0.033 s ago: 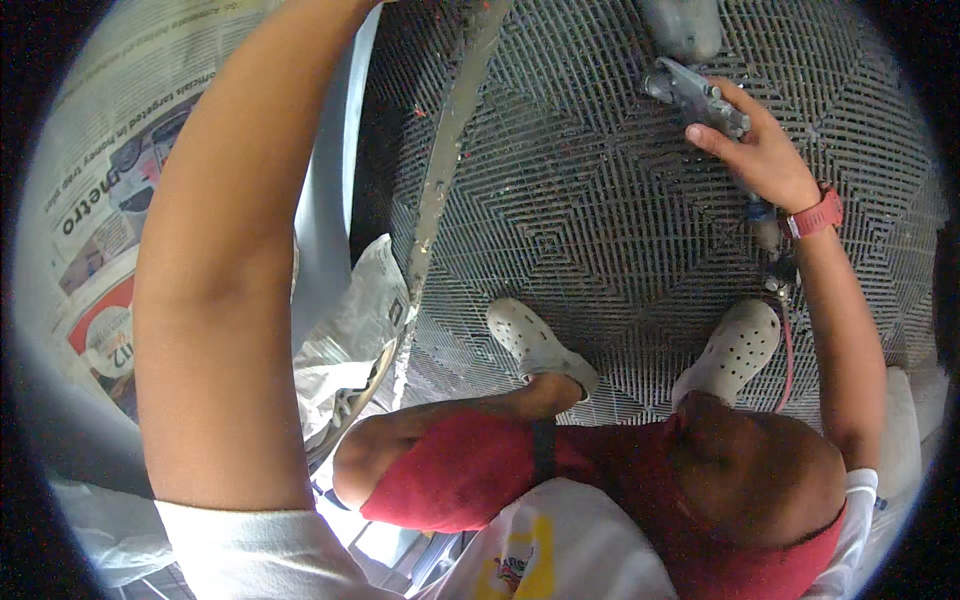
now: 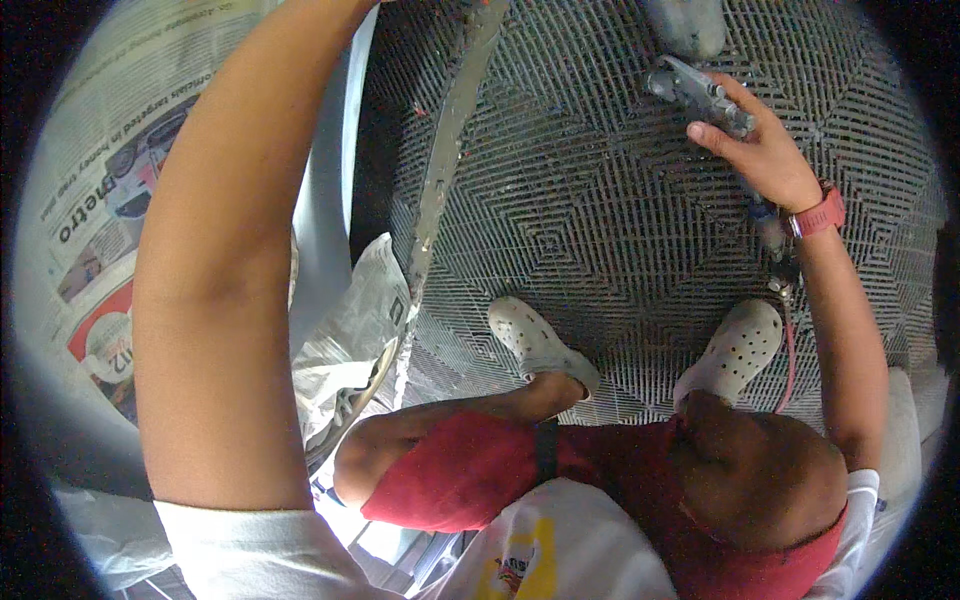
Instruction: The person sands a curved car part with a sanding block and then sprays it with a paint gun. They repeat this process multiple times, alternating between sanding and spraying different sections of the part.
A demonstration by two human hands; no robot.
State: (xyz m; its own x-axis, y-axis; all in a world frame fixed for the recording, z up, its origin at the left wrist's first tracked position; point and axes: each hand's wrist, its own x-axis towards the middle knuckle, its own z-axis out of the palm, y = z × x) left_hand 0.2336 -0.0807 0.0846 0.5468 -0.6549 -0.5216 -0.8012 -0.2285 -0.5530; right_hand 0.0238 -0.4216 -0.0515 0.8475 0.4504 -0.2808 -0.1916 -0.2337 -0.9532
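In my right hand is a grey metal spray gun, its body pointing away and to the left. My fingers wrap round its handle, and the thumb lies along the near side. A blue and metal fitting hangs below the grip, joined to a thin red hose. Just beyond the gun is a rounded grey object, cut off by the top edge; I cannot tell whether it is joined to the gun. My left forearm stretches up past the top edge, so that hand is out of sight.
Newspaper sheets cover a surface at the left. Beside it are a pale curved panel and crumpled plastic sheeting. A paint-spotted strip crosses the dark ribbed floor mat. My clogs rest on the mat.
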